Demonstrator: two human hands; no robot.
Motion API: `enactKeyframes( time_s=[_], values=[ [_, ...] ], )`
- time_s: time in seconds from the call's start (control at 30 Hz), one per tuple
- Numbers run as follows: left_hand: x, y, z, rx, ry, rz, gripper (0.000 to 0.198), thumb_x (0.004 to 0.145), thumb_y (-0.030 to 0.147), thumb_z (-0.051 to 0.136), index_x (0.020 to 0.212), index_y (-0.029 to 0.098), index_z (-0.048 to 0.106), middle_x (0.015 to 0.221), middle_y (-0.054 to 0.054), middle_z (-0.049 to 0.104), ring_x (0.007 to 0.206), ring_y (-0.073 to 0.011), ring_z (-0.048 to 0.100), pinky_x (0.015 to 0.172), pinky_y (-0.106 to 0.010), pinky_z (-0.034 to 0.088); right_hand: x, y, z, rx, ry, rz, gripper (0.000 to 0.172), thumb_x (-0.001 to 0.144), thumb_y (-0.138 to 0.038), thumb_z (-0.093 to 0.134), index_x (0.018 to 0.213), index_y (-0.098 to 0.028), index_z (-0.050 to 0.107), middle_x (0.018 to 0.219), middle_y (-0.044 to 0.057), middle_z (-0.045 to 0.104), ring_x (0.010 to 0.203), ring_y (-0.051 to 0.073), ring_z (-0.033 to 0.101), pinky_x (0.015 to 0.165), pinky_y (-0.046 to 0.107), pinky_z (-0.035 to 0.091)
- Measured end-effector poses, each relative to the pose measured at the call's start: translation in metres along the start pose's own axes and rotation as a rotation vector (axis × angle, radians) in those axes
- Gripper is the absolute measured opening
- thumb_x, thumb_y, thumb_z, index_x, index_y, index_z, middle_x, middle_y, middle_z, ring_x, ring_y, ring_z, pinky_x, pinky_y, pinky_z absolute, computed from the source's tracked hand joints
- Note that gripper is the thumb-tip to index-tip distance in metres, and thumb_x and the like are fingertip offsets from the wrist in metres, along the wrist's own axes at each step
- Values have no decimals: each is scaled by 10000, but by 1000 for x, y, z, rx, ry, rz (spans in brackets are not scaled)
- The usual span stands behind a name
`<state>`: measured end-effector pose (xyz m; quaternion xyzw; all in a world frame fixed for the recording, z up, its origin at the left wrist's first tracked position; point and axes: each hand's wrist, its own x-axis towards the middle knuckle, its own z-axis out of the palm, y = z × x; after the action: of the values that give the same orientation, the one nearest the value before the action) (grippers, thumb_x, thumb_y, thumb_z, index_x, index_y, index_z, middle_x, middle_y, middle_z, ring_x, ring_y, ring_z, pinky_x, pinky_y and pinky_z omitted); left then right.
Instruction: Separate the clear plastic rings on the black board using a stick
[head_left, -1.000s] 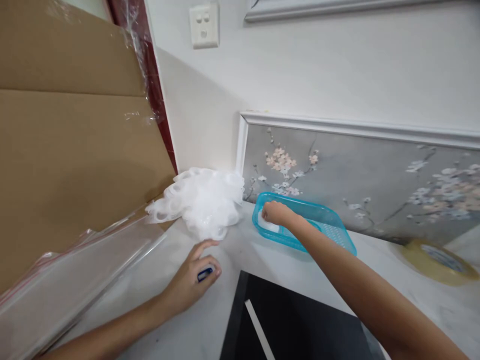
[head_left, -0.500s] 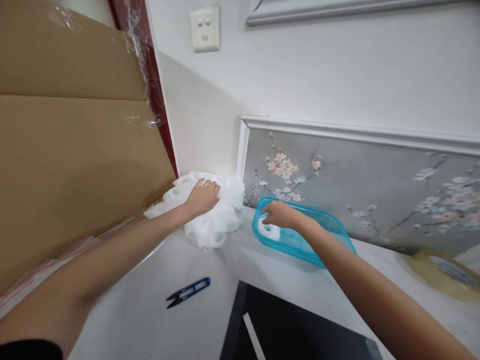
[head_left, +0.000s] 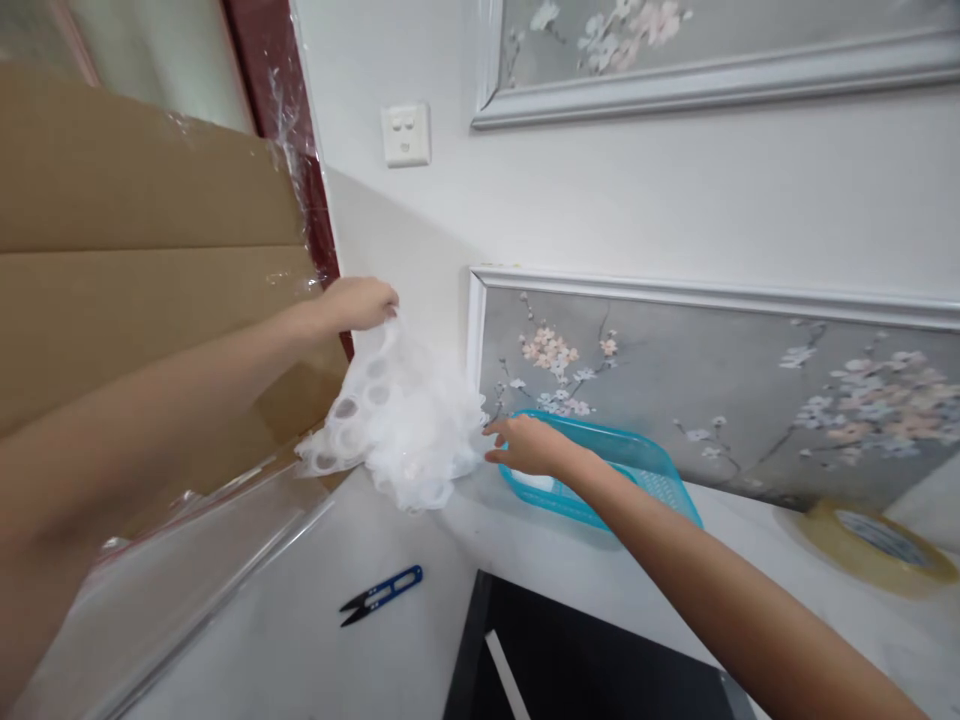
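A heap of white, sheer material with round holes (head_left: 412, 430) lies in the corner against the wall. My left hand (head_left: 364, 303) pinches its upper edge and holds that part up off the heap. Over the left end of a turquoise plastic basket (head_left: 630, 450) is my right hand (head_left: 529, 445), fingers apart and pointing towards the white heap, with nothing seen in them. A white piece (head_left: 534, 480) lies in the basket, partly hidden under that hand.
Blue thread snips (head_left: 382, 594) lie on the white table. A black board (head_left: 585, 660) with a white strip (head_left: 508, 675) is at the front. Clear tape (head_left: 881, 545) sits right. Cardboard (head_left: 150, 330) and plastic sheets (head_left: 210, 570) stand left; a framed flower picture (head_left: 675, 380) leans behind.
My left hand has risen up and left, lifting part of the white material. My right hand has shifted left and slightly down, towards the heap. The view has tilted up somewhat.
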<state>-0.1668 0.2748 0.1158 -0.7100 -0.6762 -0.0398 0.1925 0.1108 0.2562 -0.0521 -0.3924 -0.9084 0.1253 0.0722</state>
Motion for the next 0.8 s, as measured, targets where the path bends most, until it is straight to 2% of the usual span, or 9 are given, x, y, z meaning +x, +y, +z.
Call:
enactKeyframes(
  time_s=[0.07,0.17,0.27,0.33,0.37,0.43,0.53,0.63,0.8],
  values=[
    [2,-7,-18,19,106,-101,298,884,304,454,1067,185,657,1067,-67,661,1057,-252,573,895,-357,425,5,-5,-1,2,57,9,531,845,-374,572,1330,-165,511,1217,127,644,1107,305,602,892,382,472],
    [3,-14,-39,16,161,-199,286,853,283,488,1052,173,661,1068,-78,657,1038,-274,585,882,-366,431,14,-14,-1,77,136,-6,715,841,-473,565,1435,-137,351,1394,175,486,1249,320,489,996,411,407],
    [1,-15,-54,-19,216,-201,284,823,251,523,1058,171,662,1064,-62,661,1020,-262,588,876,-362,431,28,-25,4,250,205,-14,974,727,-586,650,1482,-140,225,1486,186,347,1328,326,391,1042,423,364],
    [-1,-12,-59,-45,243,-160,301,839,243,500,1088,166,650,1073,-56,659,1007,-235,586,860,-336,432,39,-34,7,388,278,30,1054,695,-627,656,1497,-159,156,1499,187,323,1295,297,439,1006,391,401],
    [-2,-10,-60,-52,238,-140,295,838,241,502,1078,163,655,1059,-52,662,987,-222,589,845,-317,435,44,-39,7,450,314,58,1027,708,-634,640,1493,-168,169,1480,185,358,1233,275,508,961,362,435],
    [-4,-8,-61,-68,214,-110,269,816,235,532,1031,161,675,1020,-42,672,942,-201,594,818,-289,437,55,-48,6,517,352,86,782,779,-593,589,1407,-176,379,1352,157,531,1044,222,631,851,298,481],
    [-8,-11,-58,-70,191,-118,250,795,238,560,1001,178,689,997,-37,679,905,-200,597,799,-288,441,66,-60,0,491,382,71,319,874,-424,526,977,-167,685,983,93,720,888,201,672,788,265,474],
    [-14,-26,-54,-77,184,-163,247,801,248,563,1002,180,689,991,-54,683,898,-214,603,799,-309,445,75,-68,-9,488,441,57,261,904,-326,481,818,-169,671,878,79,728,904,199,667,805,265,462],
    [-23,-60,-44,-122,91,-207,259,765,233,592,990,133,672,923,-40,690,974,-211,576,914,-335,409,99,-76,-42,568,514,33,372,1002,-276,199,1022,-160,552,1041,99,704,841,125,682,753,240,492]
  ],
)
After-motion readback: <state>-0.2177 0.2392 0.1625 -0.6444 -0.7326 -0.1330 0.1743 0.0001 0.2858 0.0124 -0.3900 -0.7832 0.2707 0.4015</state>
